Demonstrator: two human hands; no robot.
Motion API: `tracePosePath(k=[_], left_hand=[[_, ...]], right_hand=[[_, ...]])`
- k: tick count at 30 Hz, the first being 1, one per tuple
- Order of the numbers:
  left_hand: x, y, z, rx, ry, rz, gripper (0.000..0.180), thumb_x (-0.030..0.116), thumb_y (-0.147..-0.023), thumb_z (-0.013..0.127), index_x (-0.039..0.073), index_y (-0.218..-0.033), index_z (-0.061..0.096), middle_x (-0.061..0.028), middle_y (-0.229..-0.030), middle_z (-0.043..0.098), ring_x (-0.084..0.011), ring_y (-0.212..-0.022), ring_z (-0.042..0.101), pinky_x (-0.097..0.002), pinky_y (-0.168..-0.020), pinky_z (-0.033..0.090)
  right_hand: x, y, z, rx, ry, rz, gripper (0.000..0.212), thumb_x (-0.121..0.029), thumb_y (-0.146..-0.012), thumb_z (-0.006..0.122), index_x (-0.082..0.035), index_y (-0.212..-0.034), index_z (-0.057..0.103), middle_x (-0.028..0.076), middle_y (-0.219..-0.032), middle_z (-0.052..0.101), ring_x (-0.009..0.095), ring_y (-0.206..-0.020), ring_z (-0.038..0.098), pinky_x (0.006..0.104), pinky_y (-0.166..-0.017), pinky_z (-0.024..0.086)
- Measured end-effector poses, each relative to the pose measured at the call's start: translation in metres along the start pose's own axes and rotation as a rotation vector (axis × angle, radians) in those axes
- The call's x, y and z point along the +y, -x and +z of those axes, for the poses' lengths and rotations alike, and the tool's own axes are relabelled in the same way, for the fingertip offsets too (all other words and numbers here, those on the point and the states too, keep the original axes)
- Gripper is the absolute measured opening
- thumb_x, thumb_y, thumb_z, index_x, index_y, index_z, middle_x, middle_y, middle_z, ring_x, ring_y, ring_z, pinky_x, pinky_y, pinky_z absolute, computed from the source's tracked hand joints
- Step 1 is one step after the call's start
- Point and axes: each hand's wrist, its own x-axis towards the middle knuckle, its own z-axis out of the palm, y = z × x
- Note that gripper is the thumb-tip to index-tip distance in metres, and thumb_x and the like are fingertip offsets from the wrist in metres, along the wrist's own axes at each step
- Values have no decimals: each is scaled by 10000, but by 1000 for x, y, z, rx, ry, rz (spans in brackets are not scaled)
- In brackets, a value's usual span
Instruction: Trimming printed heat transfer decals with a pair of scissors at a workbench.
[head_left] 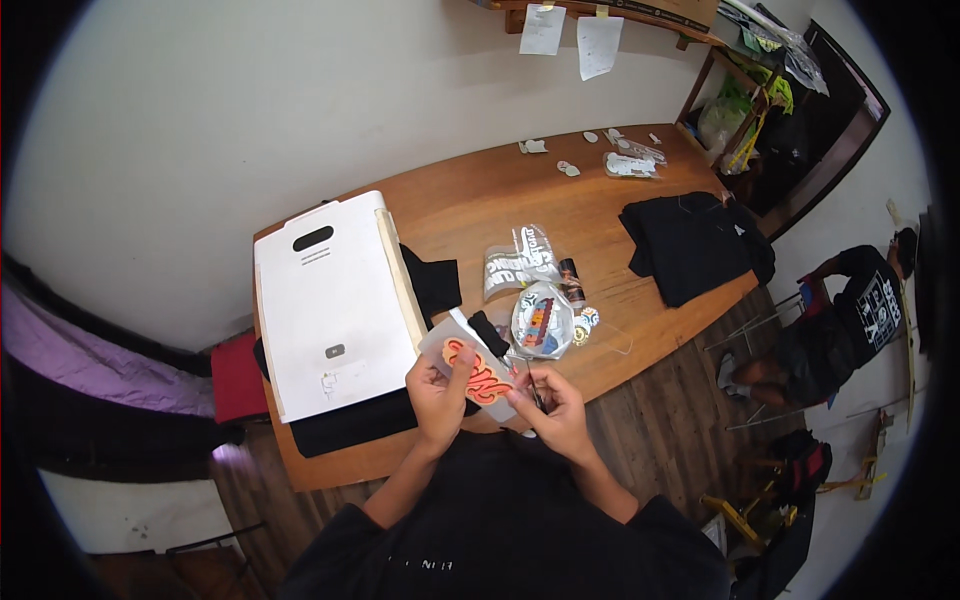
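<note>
Close in front of my body, my left hand [440, 402] pinches a pale sheet with red and orange lettering [478, 375], its thumb lying on the print. My right hand [556, 415] is closed at the sheet's right edge. Between its fingers is a thin dark tool that looks like scissors [537, 392], mostly hidden by the hand. Just beyond, on the wooden table [470, 200], stands a white bowl [517, 335] with colourful printed pieces inside. A small black object [489, 333] lies left of the bowl.
A large white machine [335, 290] fills the table's left side, over black fabric [350, 432]. Clear film with white lettering [520, 262] and a dark bottle [571, 283] lie past the bowl. Folded black garments [690, 245] lie right. Another person [850, 310] is at the far right.
</note>
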Motion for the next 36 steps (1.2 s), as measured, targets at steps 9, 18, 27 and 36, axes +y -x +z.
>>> tracePosePath(k=[9, 18, 27, 36], left_hand=[[0, -4, -10, -523, 247, 21, 851, 498, -673, 743, -63, -1226, 420, -133, -1032, 594, -169, -924, 594, -268, -814, 475], [2, 3, -5, -275, -48, -14, 244, 33, -762, 702, -54, -974, 620, -70, -814, 647, -105, -695, 595, -224, -643, 485], [7, 10, 8, -275, 44, -73, 138, -27, -792, 656, -69, -917, 617, -86, -775, 634, -117, -652, 599, -233, -578, 498], [2, 21, 17, -185, 114, -21, 59, -38, -805, 620, -26, -851, 585, -83, -758, 610, -112, -608, 561, -227, -550, 464]], right_hand=[[-19, -18, -3, 17, -79, -41, 159, 22, -839, 594, 27, -988, 536, 29, -914, 567, 53, -826, 521, 185, -727, 410], [-29, -19, 3, 16, -148, -18, 200, 24, -829, 604, 33, -1014, 528, 34, -889, 571, 55, -787, 534, 185, -693, 427], [-12, -8, -8, -64, -190, -53, 251, -72, -904, 527, 38, -1126, 483, 56, -966, 567, 66, -856, 534, 189, -734, 428], [-11, -4, 18, 86, 33, -163, 271, -118, -937, 484, 37, -1155, 446, 35, -924, 532, 67, -802, 505, 202, -715, 422]])
